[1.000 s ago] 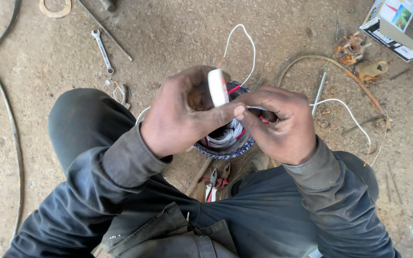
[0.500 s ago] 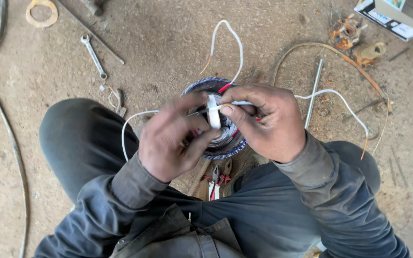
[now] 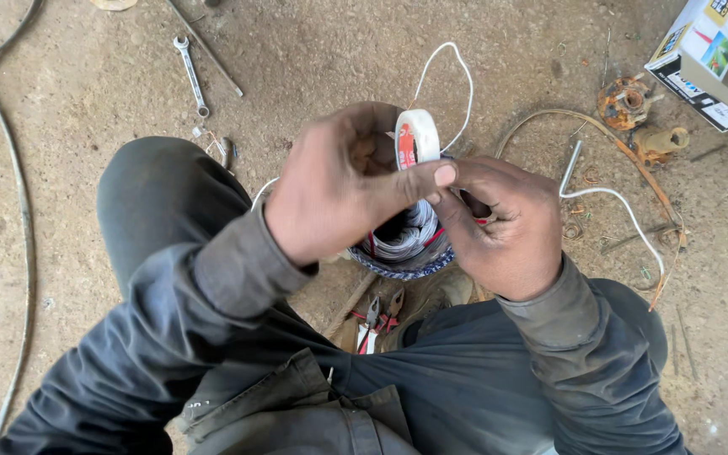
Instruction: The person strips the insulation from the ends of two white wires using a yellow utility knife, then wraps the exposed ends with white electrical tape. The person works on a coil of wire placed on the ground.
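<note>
Box: printed cardboard box (image 3: 712, 63) at the floor's top-right corner | Thing: white tape roll (image 3: 416, 140), red inner core, upright above the wire coil (image 3: 404, 243) | Left hand (image 3: 343, 187): grip closed on the tape roll | Right hand (image 3: 503, 223): pinches a thin red piece beside it | Change: the roll has been raised higher than half a second ago.

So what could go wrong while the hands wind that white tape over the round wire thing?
The left hand pinches the white tape roll only at its edge, so the roll might slip from that grip onto the dusty concrete floor and pick up grit. The right hand works close above the round wire-wound coil, so fingers could perhaps snag its fine wires. The thin white wire loops loosely nearby and may tangle.
</note>
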### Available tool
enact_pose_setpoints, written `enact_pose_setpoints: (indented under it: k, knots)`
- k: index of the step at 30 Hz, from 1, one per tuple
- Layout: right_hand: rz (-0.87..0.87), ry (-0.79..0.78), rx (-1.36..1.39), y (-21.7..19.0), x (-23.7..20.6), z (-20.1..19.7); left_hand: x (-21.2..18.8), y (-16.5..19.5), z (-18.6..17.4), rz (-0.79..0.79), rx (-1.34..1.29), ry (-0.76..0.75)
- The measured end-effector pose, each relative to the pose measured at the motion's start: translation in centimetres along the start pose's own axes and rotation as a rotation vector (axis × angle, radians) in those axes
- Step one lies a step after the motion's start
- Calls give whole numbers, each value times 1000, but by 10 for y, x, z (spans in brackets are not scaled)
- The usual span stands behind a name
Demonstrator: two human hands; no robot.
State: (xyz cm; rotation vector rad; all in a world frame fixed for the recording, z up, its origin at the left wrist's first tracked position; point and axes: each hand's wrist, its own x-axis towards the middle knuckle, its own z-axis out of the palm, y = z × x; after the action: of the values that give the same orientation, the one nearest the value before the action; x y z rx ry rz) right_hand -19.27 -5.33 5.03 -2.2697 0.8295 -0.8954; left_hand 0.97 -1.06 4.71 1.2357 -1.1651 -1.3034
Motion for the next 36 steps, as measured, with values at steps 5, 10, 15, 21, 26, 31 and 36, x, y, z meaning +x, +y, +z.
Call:
enact_pose_setpoints:
  k: [5,10,15,21,26,31,36]
  knots:
    - [31,-6,103,6,2,-2,8,-9,-5,178,-100,-31]
    - [28,-28,50,6,2,-4,-21,-35,-2,658,288,27]
    - [44,-18,111,6,1,-4,-25,-42,-2,957,761,26]
    - [124,-51,46,2,-3,-3,-15,-45,5,627,645,216]
    - [-69,-39,-15,3,-1,-3,-6,-38,10,542,528,227]
    - [11,-40,-33,1,1,-8,-4,-23,5,399,-16,-55]
    - [-26,-125,76,2,6,-13,9,-8,-18,38,83,-164]
